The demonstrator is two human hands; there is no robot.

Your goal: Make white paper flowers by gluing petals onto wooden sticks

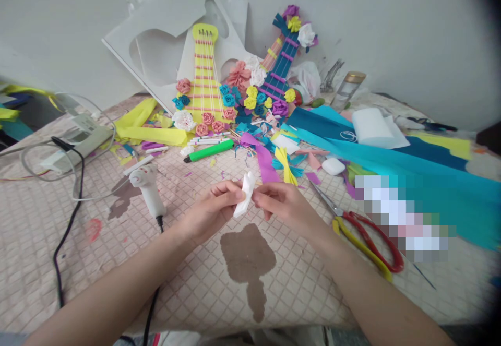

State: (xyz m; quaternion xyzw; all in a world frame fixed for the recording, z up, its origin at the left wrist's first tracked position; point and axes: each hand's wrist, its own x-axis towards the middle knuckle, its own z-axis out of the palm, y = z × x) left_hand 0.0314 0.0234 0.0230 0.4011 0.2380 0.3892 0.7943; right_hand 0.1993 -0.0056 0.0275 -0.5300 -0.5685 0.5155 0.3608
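Note:
My left hand (213, 207) and my right hand (287, 205) meet above the middle of the table, both pinching a small folded white paper strip (245, 194). The fingers of each hand are closed on it. A white glue gun (146, 187) stands just left of my left hand, its black cord running toward me. Red and yellow handled scissors (366, 239) lie to the right of my right hand.
Two paper guitars, yellow (205, 82) and blue (279, 69), decorated with paper flowers, lean on the wall behind. A green marker (209, 151), purple and yellow paper strips, teal paper sheets (391, 153), a glass jar (348, 87) and a power strip (78, 137) surround the work area.

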